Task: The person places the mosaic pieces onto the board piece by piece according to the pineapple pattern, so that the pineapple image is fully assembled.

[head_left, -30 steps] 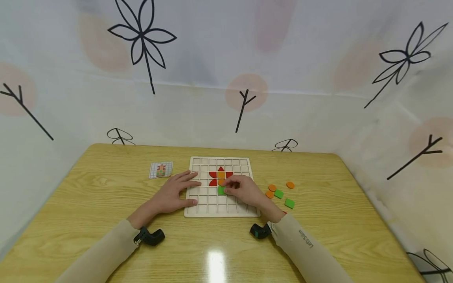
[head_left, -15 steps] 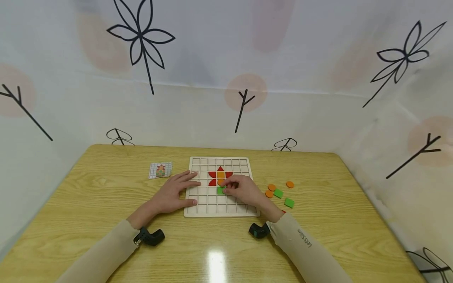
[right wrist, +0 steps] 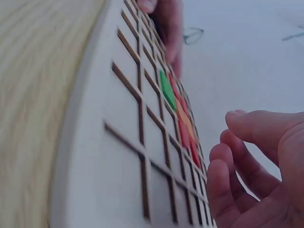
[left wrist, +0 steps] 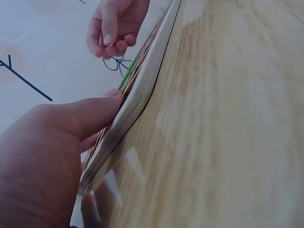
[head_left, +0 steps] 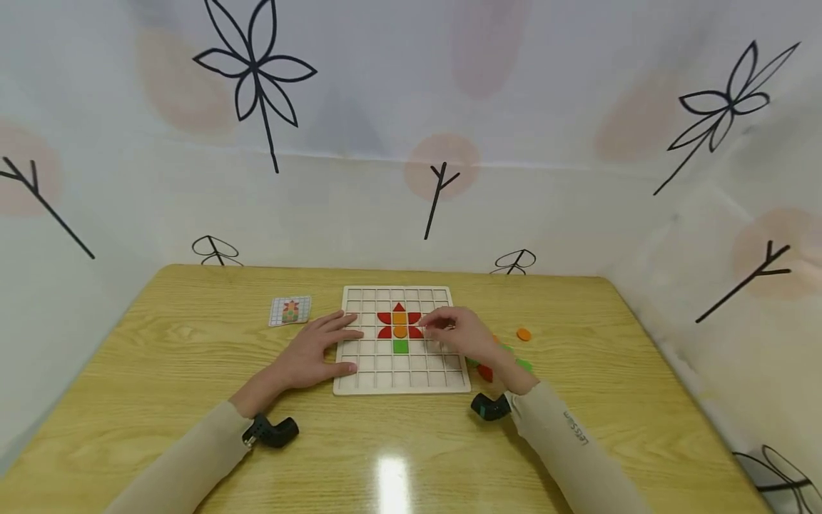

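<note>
A white grid board (head_left: 369,384) lies on the table, holding a flower-like figure of flat pieces. In it are a red triangle (head_left: 399,308), an orange square (head_left: 399,318), an orange disc (head_left: 400,332), a green square (head_left: 401,347) and red petal pieces (head_left: 384,333) on both sides. My left hand (head_left: 315,353) rests with spread fingers on the board's left edge, thumb on its rim in the left wrist view. Just right of the figure hovers my right hand (head_left: 465,334), fingers loosely bent; in the right wrist view its thumb (right wrist: 259,126) stands apart from the fingers with nothing between.
A small pattern card (head_left: 290,311) lies left of the board. To its right are loose pieces: an orange disc (head_left: 524,334), a green piece (head_left: 524,365) and a red piece (head_left: 485,373); others are partly hidden by the right wrist.
My right hand has come off the orange disc and green square and moved right and slightly up, uncovering the lower right red petal. The left hand stays in place.
</note>
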`<state>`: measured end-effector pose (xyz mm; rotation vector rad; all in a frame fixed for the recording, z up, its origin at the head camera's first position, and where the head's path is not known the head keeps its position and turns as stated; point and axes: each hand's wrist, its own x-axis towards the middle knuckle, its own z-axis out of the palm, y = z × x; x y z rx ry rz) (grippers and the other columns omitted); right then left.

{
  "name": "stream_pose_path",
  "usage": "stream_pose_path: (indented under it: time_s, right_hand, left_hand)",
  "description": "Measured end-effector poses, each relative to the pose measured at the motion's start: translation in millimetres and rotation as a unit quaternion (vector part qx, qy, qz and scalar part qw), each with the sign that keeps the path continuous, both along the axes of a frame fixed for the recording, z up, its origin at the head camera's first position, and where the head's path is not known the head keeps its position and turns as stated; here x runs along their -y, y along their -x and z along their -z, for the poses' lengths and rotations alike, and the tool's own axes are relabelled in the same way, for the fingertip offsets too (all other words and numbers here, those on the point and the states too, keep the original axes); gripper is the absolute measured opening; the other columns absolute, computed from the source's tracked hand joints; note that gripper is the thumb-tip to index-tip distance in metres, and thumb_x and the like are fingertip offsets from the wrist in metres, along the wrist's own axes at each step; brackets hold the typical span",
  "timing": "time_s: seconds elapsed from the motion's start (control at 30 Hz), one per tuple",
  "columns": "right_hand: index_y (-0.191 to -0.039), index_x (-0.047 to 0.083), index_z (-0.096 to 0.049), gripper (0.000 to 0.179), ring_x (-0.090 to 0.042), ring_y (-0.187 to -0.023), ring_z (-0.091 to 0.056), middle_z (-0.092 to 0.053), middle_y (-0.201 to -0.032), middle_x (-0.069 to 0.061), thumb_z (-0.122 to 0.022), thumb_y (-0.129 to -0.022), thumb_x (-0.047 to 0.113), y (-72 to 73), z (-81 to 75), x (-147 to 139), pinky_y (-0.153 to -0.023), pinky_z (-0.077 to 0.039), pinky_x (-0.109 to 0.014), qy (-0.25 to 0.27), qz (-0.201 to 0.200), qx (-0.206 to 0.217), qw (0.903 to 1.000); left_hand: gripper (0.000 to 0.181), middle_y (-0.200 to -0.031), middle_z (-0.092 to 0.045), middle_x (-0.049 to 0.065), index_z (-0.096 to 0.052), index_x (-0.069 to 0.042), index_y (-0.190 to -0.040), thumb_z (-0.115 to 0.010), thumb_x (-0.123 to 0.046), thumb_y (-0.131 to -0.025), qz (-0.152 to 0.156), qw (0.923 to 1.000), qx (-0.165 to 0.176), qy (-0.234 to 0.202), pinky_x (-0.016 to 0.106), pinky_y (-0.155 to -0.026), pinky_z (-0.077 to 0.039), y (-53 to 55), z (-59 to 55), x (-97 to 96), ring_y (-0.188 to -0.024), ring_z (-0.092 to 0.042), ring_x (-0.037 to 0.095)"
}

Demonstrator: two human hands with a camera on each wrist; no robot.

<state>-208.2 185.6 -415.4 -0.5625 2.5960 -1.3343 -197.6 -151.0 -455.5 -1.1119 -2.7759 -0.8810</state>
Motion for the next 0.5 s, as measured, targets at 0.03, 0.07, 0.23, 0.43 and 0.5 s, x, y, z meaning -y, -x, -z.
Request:
stream_pose_path:
  time_s: [0.03,0.07,0.23,0.43,0.5]
  right_hand:
    - [-0.108,0.01,-0.074,0.015,-0.021,-0.091,-0.059,-0.069,-0.104,-0.002,-0.068,-0.096,0.014,-0.3,-1.9,-6.5,-0.076,-0.05,-0.033,-0.002,0.008,0.003,1.0]
    - [-0.108,0.009,-0.074,0.015,-0.022,-0.092,-0.059,-0.069,-0.104,-0.003,-0.068,-0.096,0.013,-0.8,-3.3,-13.6,-0.076,-0.05,-0.033,-0.004,0.016,0.004,0.9999]
    - [-0.112,0.001,-0.071,0.019,-0.026,-0.09,-0.057,-0.068,-0.108,-0.012,-0.065,-0.098,0.011,-6.5,-9.5,-57.1,-0.067,-0.049,-0.03,-0.002,0.05,0.009,0.9987]
    - [-0.116,-0.002,-0.069,0.024,-0.023,-0.089,-0.058,-0.067,-0.11,-0.016,-0.065,-0.099,0.014,-4.2,-2.7,-115.4,-0.064,-0.049,-0.027,-0.029,0.101,-0.011,0.9944]
    - [-0.117,-0.002,-0.069,0.026,-0.022,-0.089,-0.058,-0.067,-0.113,-0.018,-0.064,-0.099,0.015,-3.4,-0.2,-130.3,-0.063,-0.047,-0.027,-0.038,0.121,-0.015,0.9918]
  left_hand:
    - [0.058,-0.158,-0.037,0.008,-0.06,-0.017,-0.14,-0.071,-0.045,-0.09,0.002,1.0,0.0,0.0,0.064,-0.113,-0.021,0.2,0.2,-0.2,-0.147,-0.025,0.035]
    - [0.058,-0.158,-0.037,0.008,-0.06,-0.017,-0.14,-0.071,-0.045,-0.09,0.003,1.0,0.0,-0.001,0.064,-0.113,-0.021,0.4,0.4,-0.3,-0.147,-0.025,0.036]
    - [0.057,-0.157,-0.037,0.009,-0.06,-0.017,-0.14,-0.071,-0.044,-0.091,0.006,1.0,0.001,0.0,0.064,-0.113,-0.021,1.0,0.1,-0.6,-0.147,-0.025,0.036]
    - [0.058,-0.158,-0.037,0.007,-0.06,-0.018,-0.141,-0.07,-0.046,-0.091,0.004,1.0,-0.001,0.002,0.063,-0.114,-0.021,2.5,2.2,1.1,-0.147,-0.025,0.034]
    - [0.058,-0.158,-0.037,0.008,-0.059,-0.018,-0.141,-0.071,-0.045,-0.091,0.004,1.0,-0.001,0.001,0.063,-0.114,-0.021,2.4,1.7,1.4,-0.147,-0.025,0.034]
